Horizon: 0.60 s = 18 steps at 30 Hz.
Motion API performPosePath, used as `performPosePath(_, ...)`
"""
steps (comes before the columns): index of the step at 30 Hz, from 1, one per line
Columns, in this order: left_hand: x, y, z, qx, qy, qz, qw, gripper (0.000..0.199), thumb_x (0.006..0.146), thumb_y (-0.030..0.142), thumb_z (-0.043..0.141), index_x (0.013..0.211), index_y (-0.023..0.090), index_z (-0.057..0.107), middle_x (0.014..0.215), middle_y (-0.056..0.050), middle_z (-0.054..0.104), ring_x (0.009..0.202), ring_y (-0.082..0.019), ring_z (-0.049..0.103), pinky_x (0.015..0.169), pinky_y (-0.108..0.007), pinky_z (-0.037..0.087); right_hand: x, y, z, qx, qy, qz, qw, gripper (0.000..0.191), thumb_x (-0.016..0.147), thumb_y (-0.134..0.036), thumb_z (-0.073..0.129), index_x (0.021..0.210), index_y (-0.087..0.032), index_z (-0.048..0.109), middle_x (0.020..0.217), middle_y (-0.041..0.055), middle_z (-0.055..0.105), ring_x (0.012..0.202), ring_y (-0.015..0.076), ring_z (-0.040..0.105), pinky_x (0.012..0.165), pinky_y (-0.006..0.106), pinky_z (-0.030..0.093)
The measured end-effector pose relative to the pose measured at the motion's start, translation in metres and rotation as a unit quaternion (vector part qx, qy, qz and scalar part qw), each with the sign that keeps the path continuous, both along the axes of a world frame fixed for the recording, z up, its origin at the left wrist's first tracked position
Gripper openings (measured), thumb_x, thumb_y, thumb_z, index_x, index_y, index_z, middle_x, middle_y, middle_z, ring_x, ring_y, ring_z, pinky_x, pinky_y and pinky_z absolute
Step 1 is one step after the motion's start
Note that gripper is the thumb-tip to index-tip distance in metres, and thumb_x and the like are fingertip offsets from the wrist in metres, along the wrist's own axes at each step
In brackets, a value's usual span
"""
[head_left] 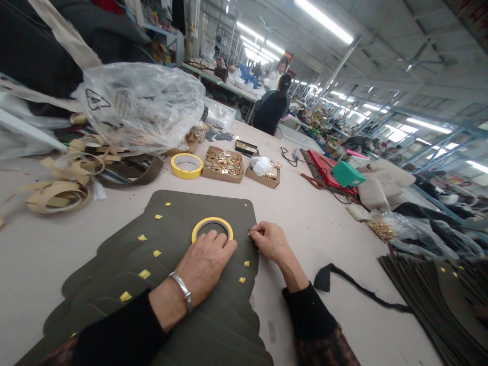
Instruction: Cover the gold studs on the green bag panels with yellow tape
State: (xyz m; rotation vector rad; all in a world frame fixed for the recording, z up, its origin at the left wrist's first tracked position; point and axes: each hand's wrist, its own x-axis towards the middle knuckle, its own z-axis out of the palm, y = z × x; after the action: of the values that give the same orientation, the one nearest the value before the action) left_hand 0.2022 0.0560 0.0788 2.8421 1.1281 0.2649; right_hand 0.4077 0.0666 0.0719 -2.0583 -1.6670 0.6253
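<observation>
My left hand [206, 262], a silver bangle on its wrist, is closed on the near side of a roll of yellow tape [195, 229]. The roll rests on the top panel of a stack of dark olive fabric panels [224, 203], laid fanned out toward me. Short yellow tape pieces [157, 253] are stuck in rows near both sides of the panels. At the right edge of the top panel, my right hand [270, 242] pinches a tiny yellow bit of tape, mostly hidden by the fingertips. A small shiny fitting [246, 205] sits in the panel's upper right corner.
Beyond the panels stand another yellow tape roll [186, 166], a cardboard box of gold-coloured hardware [223, 163] and a smaller box [264, 172]. Tan strips [61, 195] and a plastic bag [141, 107] lie left. Scissors [312, 181], a black strip [362, 291] and stacked panels [430, 300] lie right.
</observation>
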Motion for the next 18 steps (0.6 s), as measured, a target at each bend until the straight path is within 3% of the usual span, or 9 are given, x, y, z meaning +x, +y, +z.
performPosePath(5, -0.001, 0.002, -0.003, 0.016, -0.016, 0.004, 1.0, 0.017, 0.094, 0.015, 0.042, 0.094, 0.019, 0.058, 0.088, -0.006, 0.06, 0.082, -0.023, 0.051, 0.071, -0.037, 0.044, 0.012, -0.006, 0.005, 0.044, -0.077, -0.001, 0.996, 0.031, 0.08, -0.029, 0.066, 0.108, -0.016, 0.064, 0.063, -0.0003, 0.064, 0.063, 0.0185, 0.061, 0.061, 0.027, 0.042)
performPosePath(7, 0.0, 0.003, -0.004, 0.012, -0.018, 0.002, 1.0, 0.018, 0.095, 0.016, 0.04, 0.093, 0.019, 0.058, 0.088, -0.006, 0.061, 0.083, -0.024, 0.052, 0.071, -0.038, 0.044, 0.016, -0.013, 0.006, 0.1, -0.09, 0.032, 0.99, 0.018, 0.086, -0.027, 0.06, 0.101, -0.017, 0.065, 0.07, 0.0016, 0.066, 0.067, 0.0174, 0.061, 0.064, 0.027, 0.043)
performPosePath(10, 0.001, 0.004, -0.003, 0.002, -0.018, 0.0, 1.0, 0.017, 0.095, 0.017, 0.04, 0.093, 0.019, 0.057, 0.088, -0.007, 0.061, 0.083, -0.025, 0.052, 0.071, -0.04, 0.044, 0.018, -0.022, 0.004, 0.157, -0.115, 0.154, 0.969, 0.014, 0.092, -0.019, 0.051, 0.091, -0.018, 0.065, 0.085, 0.0049, 0.067, 0.077, 0.0164, 0.062, 0.073, 0.026, 0.046)
performPosePath(12, 0.002, 0.005, -0.001, -0.003, -0.02, -0.002, 1.0, 0.016, 0.094, 0.018, 0.041, 0.092, 0.019, 0.057, 0.088, -0.007, 0.06, 0.083, -0.026, 0.052, 0.072, -0.041, 0.044, 0.016, -0.024, 0.003, 0.151, -0.177, 0.23, 0.945, 0.017, 0.094, -0.016, 0.049, 0.094, -0.017, 0.066, 0.088, 0.0072, 0.066, 0.081, 0.0177, 0.062, 0.076, 0.027, 0.047)
performPosePath(14, 0.002, 0.006, 0.0, -0.011, -0.028, -0.004, 1.0, 0.017, 0.095, 0.018, 0.04, 0.092, 0.019, 0.056, 0.087, -0.006, 0.06, 0.082, -0.025, 0.053, 0.073, -0.041, 0.044, 0.01, -0.022, 0.003, 0.12, -0.241, 0.261, 0.927, 0.02, 0.094, -0.013, 0.047, 0.095, -0.016, 0.067, 0.087, 0.0087, 0.065, 0.081, 0.019, 0.061, 0.076, 0.027, 0.047)
performPosePath(18, -0.002, 0.008, 0.003, -0.044, -0.059, -0.011, 0.997, 0.018, 0.096, 0.019, 0.036, 0.092, 0.019, 0.054, 0.087, -0.006, 0.058, 0.08, -0.022, 0.053, 0.073, -0.038, 0.045, -0.002, -0.008, 0.011, 0.038, -0.255, 0.209, 0.943, 0.022, 0.093, -0.013, 0.047, 0.096, -0.015, 0.069, 0.09, 0.0101, 0.068, 0.083, 0.0191, 0.063, 0.076, 0.026, 0.045)
